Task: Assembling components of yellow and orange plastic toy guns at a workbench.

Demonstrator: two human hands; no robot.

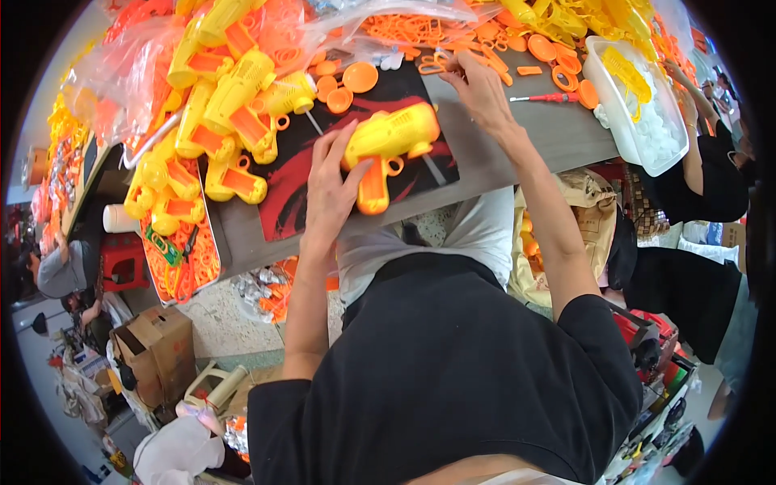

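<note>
My left hand (327, 178) is wrapped round the rear of a yellow toy gun (392, 133) with an orange handle and a small ring by its trigger area. The gun lies over a black and red mat (283, 198), its muzzle toward the right. Farther off, my right hand (478, 93) pinches at the end of an orange looped plastic piece (430, 64), at the edge of a heap of orange parts (404, 31). Orange round caps (360, 77) lie between the mat and the heap. Several more yellow toy guns (238, 93) are piled to the left.
A red screwdriver (550, 98) lies right of my right hand. Beyond it stands a white tub (679, 153) with clear pieces. At the left edge, a tray of orange parts (212, 234) holds cutters. Another person's arm (691, 133) reaches in at the right.
</note>
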